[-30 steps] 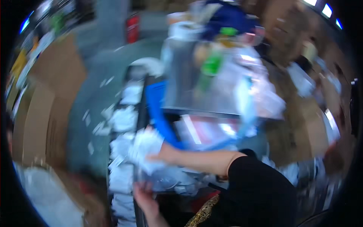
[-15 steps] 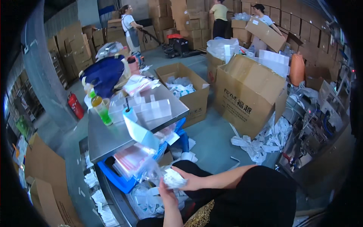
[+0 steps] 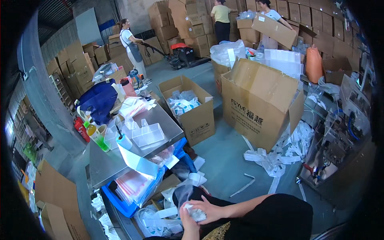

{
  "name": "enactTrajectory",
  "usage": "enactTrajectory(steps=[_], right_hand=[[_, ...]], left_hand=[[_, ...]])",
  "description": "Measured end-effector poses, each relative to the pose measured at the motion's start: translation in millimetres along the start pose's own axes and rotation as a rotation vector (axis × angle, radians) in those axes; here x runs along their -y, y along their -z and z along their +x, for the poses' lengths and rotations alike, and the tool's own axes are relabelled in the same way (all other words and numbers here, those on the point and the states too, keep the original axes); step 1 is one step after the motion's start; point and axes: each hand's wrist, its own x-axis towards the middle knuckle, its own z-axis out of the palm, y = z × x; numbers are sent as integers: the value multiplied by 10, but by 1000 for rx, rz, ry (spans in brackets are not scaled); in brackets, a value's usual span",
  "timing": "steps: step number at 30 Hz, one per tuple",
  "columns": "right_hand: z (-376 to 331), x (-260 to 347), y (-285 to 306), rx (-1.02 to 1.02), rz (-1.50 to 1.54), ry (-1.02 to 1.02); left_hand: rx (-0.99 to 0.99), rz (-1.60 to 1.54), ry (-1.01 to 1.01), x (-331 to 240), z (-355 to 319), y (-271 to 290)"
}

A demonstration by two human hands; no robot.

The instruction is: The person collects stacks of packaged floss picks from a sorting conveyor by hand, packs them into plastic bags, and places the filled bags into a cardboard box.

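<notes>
A second ago the person's right arm stretches across to the row of white bundles point(image 3: 106, 222) at lower left; now both hands are together in front of the lap, with one white bundle point(image 3: 197, 213) between them. The right hand point(image 3: 210, 209) lies over its top and right side, fingers bent around it, while the left hand point(image 3: 189, 223) is closed against its left side, thumb up. Half a second ago clear plastic point(image 3: 185, 193) hangs just left of the bundle; now it rises right behind it, above the left hand's fingertips. For the work in hand, this means that bundle and plastic have been brought together, though whether the bundle lies inside the plastic or merely against it cannot be told. Below and to the left, a heap of loose clear bags point(image 3: 154, 225) sits near the blue bin point(image 3: 113, 202), under the metal table point(image 3: 100, 166).
</notes>
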Motion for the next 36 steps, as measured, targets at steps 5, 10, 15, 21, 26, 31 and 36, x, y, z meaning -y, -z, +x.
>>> enactTrajectory(steps=[5,10,15,21,26,31,36], right_hand=[[-68,-130,-68,-20,111,18],[-5,-15,-6,108,421,-167],[-111,-212,-134,-20,-105,111],[24,-173,46,212,198,-20],[-6,-264,-236,109,188,-10],[351,177,80,151,654,-236],[775,497,-40,315,822,-164]], left_hand=[[-73,147,38,95,-8,42],[102,-93,166,-136,-53,36],[10,-154,168,-15,-73,94],[99,-162,299,-143,-69,138],[47,-199,241,37,28,269],[-44,376,124,-601,289,649],[-23,996,-54,-1095,378,644]])
